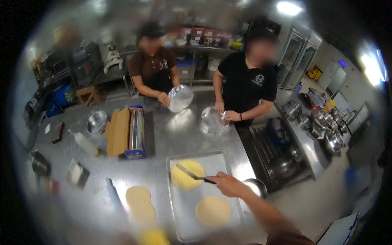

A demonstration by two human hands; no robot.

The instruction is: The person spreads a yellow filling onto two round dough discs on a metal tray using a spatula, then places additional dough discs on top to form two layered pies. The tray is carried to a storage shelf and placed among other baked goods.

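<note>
Right hand (228, 184) closed round the dark handle of an offset spatula (187, 172), head view; left hand out of sight, its grip cannot be told. Yellow-coated round (183, 182) sits on the tray's (181, 216) far left part, directly left of the right hand. Blade's long axis runs from handle leftward and farther off, over that round; contact unclear. Plain round (213, 211) lies nearer, slightly left of the hand

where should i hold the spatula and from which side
Grip the spatula by its dark handle, likely best from the right: its blade reaches left over the yellow-topped round, while the handle's end lies in the right hand.
</note>
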